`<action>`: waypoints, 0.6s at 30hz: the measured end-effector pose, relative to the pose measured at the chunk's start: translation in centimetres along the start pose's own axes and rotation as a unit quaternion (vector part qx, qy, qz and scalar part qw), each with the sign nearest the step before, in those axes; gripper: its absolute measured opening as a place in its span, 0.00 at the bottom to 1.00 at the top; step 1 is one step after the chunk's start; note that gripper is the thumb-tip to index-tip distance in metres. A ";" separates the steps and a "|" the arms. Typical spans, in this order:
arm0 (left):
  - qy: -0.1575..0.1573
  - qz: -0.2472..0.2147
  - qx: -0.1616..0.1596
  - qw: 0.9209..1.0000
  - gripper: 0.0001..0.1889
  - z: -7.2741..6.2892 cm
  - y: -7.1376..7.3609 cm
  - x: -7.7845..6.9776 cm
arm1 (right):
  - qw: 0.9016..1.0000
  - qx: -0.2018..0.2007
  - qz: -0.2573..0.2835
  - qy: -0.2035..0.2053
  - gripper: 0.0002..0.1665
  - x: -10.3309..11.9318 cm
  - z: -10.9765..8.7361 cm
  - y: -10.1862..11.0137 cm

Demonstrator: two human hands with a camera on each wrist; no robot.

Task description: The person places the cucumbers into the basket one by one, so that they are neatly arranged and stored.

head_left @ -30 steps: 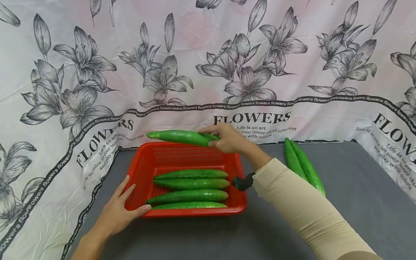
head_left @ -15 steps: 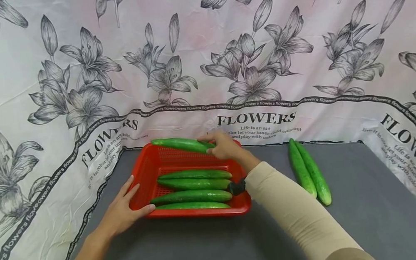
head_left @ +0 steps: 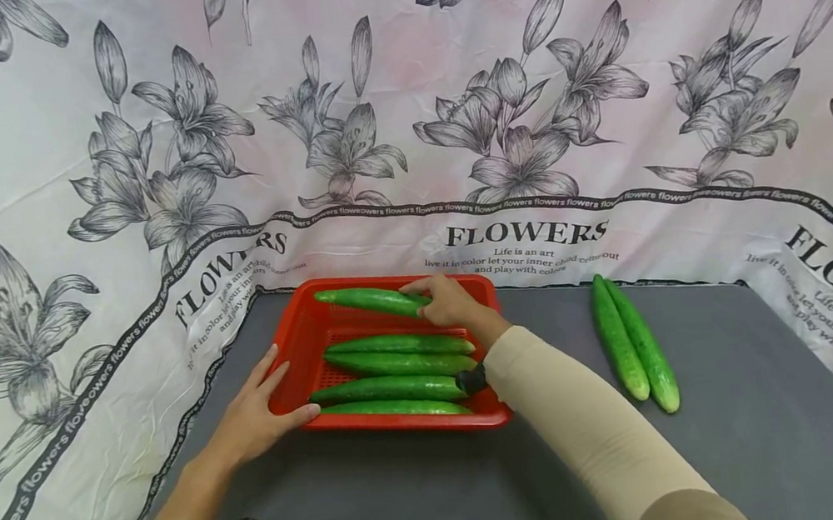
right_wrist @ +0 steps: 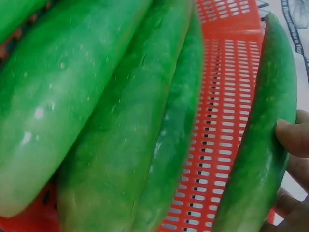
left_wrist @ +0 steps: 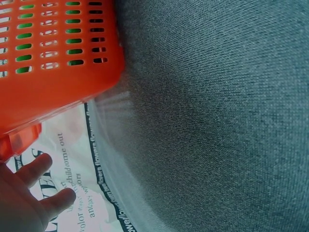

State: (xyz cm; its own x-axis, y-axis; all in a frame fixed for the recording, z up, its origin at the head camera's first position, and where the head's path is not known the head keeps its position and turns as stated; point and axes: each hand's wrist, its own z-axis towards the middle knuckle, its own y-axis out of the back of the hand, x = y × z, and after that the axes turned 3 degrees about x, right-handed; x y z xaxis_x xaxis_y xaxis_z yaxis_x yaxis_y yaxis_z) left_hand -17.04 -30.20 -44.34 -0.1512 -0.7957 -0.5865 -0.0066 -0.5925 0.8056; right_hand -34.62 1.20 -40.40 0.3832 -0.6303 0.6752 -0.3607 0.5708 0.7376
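Observation:
A red plastic basket (head_left: 395, 424) with slotted walls stands on the grey table, and several green cucumbers (head_left: 399, 389) lie side by side in it. My right hand (head_left: 454, 300) pinches one more cucumber (head_left: 363, 298) near its right end, holding it over the back part of the basket. In the right wrist view the thumb presses on the side of that held cucumber (right_wrist: 263, 116), apart from the others. My left hand (head_left: 254, 418) rests at the basket's front left corner, thumb on the rim, fingers spread along the left side. The left wrist view shows two straight fingers (left_wrist: 58, 203).
Two more cucumbers (head_left: 631, 344) lie together on the grey table (head_left: 379, 498), right of the basket. A flower-printed cloth (head_left: 370, 164) with lettering hangs behind and along both sides of the table.
My right hand has lowered the held cucumber from above the back rim down into the back of the basket. The left hand keeps its place on the basket. The head view has shifted slightly.

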 end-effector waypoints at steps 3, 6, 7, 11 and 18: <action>-0.002 0.001 0.000 1.000 0.50 0.0 0.0 -0.1 | 1.000 -0.006 -0.014 -0.001 0.29 -0.4 0.2 -0.4; 0.000 -0.001 0.000 1.000 0.50 0.1 -0.1 -0.1 | 1.000 -0.006 -0.024 0.003 0.29 -0.9 0.2 -0.8; 0.000 -0.001 0.001 1.000 0.50 0.1 -0.1 -0.1 | 1.000 -0.003 -0.030 0.002 0.29 -1.1 0.2 -0.9; 0.002 -0.003 0.002 1.000 0.51 0.2 -0.2 0.0 | 0.999 0.006 -0.043 -0.008 0.29 -1.9 0.2 -1.4; 0.004 0.000 0.000 1.000 0.51 0.2 -0.1 0.2 | 0.996 0.021 -0.089 -0.007 0.30 -2.4 0.2 -2.0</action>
State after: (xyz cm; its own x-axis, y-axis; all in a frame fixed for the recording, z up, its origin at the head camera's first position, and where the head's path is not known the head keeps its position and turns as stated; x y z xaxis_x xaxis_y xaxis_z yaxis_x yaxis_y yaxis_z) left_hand -17.23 -30.23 -44.50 -0.1440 -0.7961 -0.5877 -0.0071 -0.5931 0.8051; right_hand -35.00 1.41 -43.53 0.4331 -0.7270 0.5328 -0.3223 0.4271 0.8448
